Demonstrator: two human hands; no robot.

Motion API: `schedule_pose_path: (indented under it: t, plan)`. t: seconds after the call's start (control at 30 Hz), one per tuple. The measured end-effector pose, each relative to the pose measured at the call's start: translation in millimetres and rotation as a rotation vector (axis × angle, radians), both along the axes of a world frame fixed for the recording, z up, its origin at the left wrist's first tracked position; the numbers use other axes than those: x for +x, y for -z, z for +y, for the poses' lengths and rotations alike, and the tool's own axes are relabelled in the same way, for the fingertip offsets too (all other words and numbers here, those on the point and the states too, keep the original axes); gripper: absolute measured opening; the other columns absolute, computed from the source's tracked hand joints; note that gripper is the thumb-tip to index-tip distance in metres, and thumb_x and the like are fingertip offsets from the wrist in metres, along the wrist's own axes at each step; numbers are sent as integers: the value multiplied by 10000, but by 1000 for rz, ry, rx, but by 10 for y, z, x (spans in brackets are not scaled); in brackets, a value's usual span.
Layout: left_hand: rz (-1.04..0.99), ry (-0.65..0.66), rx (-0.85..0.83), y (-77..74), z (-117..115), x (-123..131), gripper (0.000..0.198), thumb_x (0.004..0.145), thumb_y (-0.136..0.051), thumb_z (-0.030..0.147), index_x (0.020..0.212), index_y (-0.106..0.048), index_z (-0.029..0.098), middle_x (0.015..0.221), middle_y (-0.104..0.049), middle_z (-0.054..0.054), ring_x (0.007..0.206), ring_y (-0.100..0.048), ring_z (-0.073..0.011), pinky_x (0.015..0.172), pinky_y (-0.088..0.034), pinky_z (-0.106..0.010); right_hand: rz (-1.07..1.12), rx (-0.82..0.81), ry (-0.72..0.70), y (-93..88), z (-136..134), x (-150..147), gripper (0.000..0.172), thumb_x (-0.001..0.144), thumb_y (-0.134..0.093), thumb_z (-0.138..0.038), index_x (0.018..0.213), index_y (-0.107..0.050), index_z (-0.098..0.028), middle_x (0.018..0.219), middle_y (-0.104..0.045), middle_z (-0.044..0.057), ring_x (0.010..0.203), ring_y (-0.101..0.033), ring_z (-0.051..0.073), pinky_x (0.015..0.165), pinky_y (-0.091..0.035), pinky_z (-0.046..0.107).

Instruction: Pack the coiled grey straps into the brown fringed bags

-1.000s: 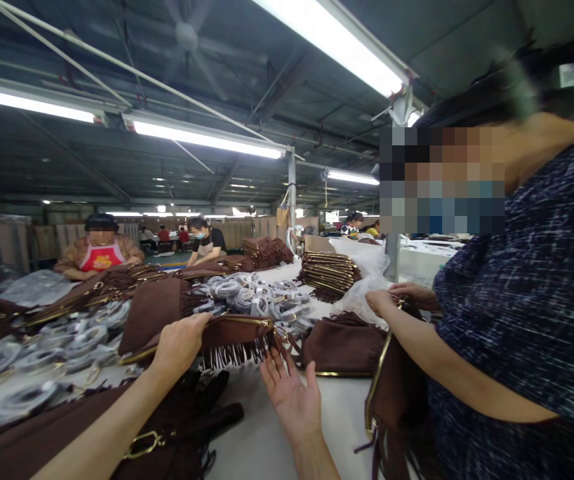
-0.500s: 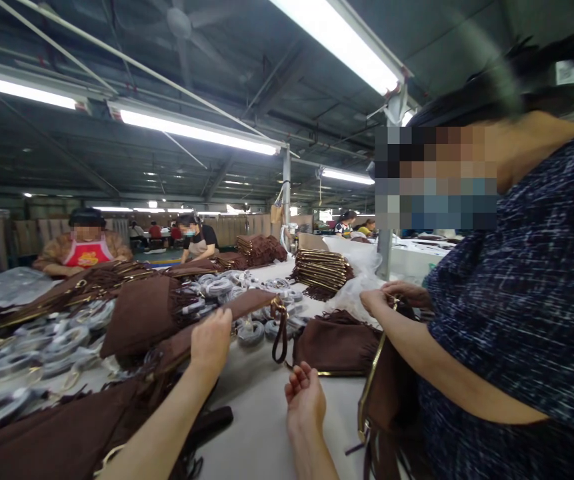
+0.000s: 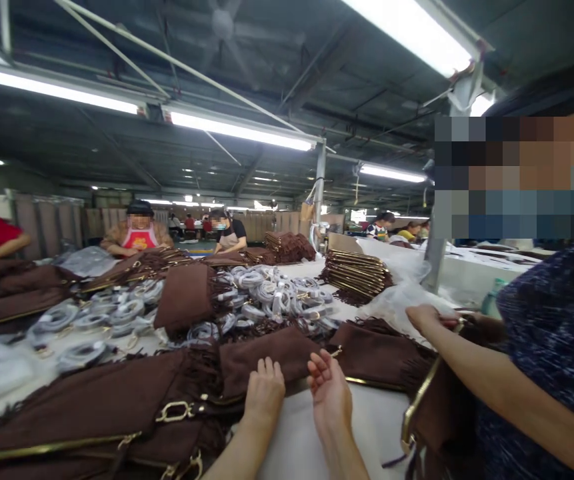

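Observation:
A brown fringed bag (image 3: pixel 279 347) lies on the pile before me. My left hand (image 3: pixel 265 393) is closed over its near edge, knuckles up and thumb hidden. Close by on the right, my right hand (image 3: pixel 331 393) is turned palm up, with loosely curled fingers apart and nothing seen in it. A small gold clasp (image 3: pixel 337 351) shows just beyond its fingertips. Another brown bag with a gold zipper (image 3: pixel 379 353) lies to the right of that. Stacked brown bags with gold zippers and buckles (image 3: pixel 97 400) are at my left.
Coiled grey straps (image 3: pixel 267 293) in clear wrap are heaped across the white table (image 3: pixel 291 440). A neat bag stack (image 3: pixel 357 273) stands behind. At right, a co-worker's hands (image 3: pixel 429 320) hold a brown bag (image 3: pixel 447 400). Other people sit across the table.
My left hand has lowered the bag from a raised, tilted position onto the pile and come nearer my right hand. The view has swung left.

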State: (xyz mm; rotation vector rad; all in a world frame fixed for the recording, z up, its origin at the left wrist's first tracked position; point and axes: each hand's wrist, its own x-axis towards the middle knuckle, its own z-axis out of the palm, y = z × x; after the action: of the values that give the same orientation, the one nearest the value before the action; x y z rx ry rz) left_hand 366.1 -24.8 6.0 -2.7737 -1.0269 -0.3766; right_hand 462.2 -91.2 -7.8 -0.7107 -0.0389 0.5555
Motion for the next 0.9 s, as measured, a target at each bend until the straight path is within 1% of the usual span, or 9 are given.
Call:
schedule_pose_path:
  t: [0.13,0.2,0.27,0.37,0.47,0.57,0.63,0.73,0.9]
  plan:
    - [5,50,-88,-19,-119,-22,440,923,-435,110,1353,-479,33,1402,-458,-289,1301,-453,-365,937,-501,-493,-190,-206,-110,130,102,-12,312,801,-518,-439,999,-580,-206,1019,-706,91,946,-691,209,757,-574,331]
    - [21,126,-147,-126,-141,-140,476,882,-552,186,1334,-506,45,1422,-434,-286,1313,-435,-381,971,-473,-509,-247,-285,-118,184,108,-25,362,791,-495,-476,1003,-577,-195,1079,-685,130,1033,-664,256,808,-569,387]
    - [46,244,-219,-313,-101,-369,451,816,-656,280,1237,-615,124,1362,-547,-204,1246,-526,-336,980,-482,-439,-327,-331,-113,202,82,-63,434,766,-521,-502,1067,-579,-195,1193,-644,133,1162,-590,282,899,-532,422]
    - [35,372,-296,-684,85,-955,332,835,-615,335,1154,-672,258,1270,-657,-29,1166,-601,-190,1006,-446,-256,-670,-412,-156,229,49,-153,481,719,-603,-481,1119,-617,-213,1310,-594,95,1292,-465,288,1088,-367,451]
    - [-34,307,-307,-1021,325,-1803,372,882,-510,273,1239,-614,257,1323,-620,-5,1219,-555,-149,1048,-380,-213,-1216,-580,-260,335,68,-220,410,708,-597,-467,1017,-699,-219,1222,-662,95,1240,-512,330,1149,-206,536]
    - [-96,105,-292,-1158,502,-2726,405,875,-454,248,1245,-609,191,1309,-626,-76,1205,-570,-215,1054,-400,-328,-1400,-726,-182,426,94,-254,397,742,-521,-478,963,-717,-212,1077,-725,111,1069,-631,343,1059,-354,552]
    - [-119,-25,-276,-1079,577,-3248,442,844,-465,244,1252,-604,148,1319,-607,-132,1225,-551,-280,1062,-392,-435,-1431,-736,-79,397,100,-322,399,780,-478,-481,960,-708,-209,1024,-738,113,981,-671,323,944,-478,490]
    - [-154,-126,-257,-735,655,-3762,458,821,-492,267,1249,-616,162,1335,-593,-121,1257,-528,-281,1090,-374,-442,-1558,-618,-57,204,112,-627,355,845,-446,-437,945,-696,-205,998,-737,112,949,-680,283,879,-522,413]
    - [-312,-132,-109,-91,801,-4012,422,891,-429,394,1227,-643,255,1327,-601,-37,1241,-548,-249,1077,-412,-414,-1847,-516,-256,-198,209,-1507,309,898,-446,-263,1097,-671,-190,1179,-677,109,1125,-604,233,1005,-438,350]
